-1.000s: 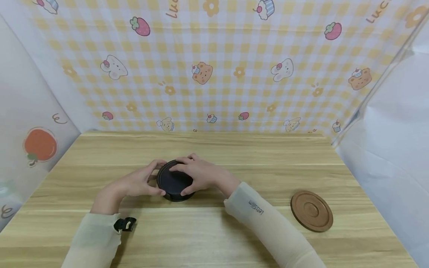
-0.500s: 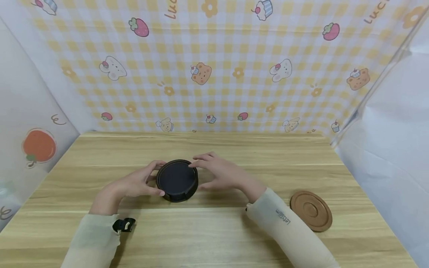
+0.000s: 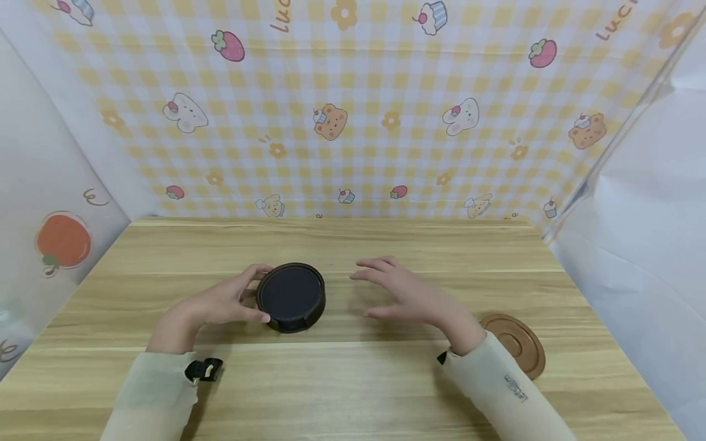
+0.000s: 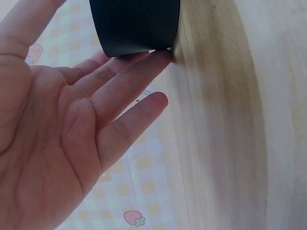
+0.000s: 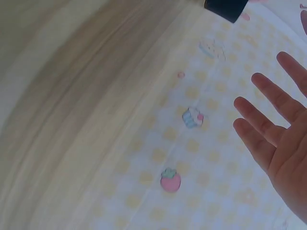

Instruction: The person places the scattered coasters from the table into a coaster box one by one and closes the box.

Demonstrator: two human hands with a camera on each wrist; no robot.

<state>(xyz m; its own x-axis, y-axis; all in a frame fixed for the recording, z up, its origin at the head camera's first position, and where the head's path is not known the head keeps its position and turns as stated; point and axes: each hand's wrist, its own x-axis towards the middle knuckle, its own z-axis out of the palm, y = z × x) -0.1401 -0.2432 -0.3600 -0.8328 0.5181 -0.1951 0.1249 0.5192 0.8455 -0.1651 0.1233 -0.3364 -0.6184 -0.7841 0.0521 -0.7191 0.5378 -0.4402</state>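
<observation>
A round black coaster holder (image 3: 306, 321) stands on the wooden table, with a dark stitched coaster (image 3: 291, 292) lying flat in its top. My left hand (image 3: 220, 300) holds the holder's left side, thumb at the front and fingers toward the back. In the left wrist view, fingertips touch the lower part of the dark holder (image 4: 136, 26). My right hand (image 3: 410, 297) hovers to the right of the holder, apart from it, its fingers spread and holding nothing. The right wrist view shows that palm bare, with a corner of the holder (image 5: 226, 7) at the top.
A round brown wooden coaster (image 3: 521, 346) with ring grooves lies on the table (image 3: 331, 392) at the right, partly covered by the right forearm. A yellow checked cloth (image 3: 364, 153) hangs along the table's back edge. White sheets flank both sides.
My right hand has left the top of the coaster holder and moved right, its forearm now overlapping the brown coaster. The left hand and the holder have stayed put.
</observation>
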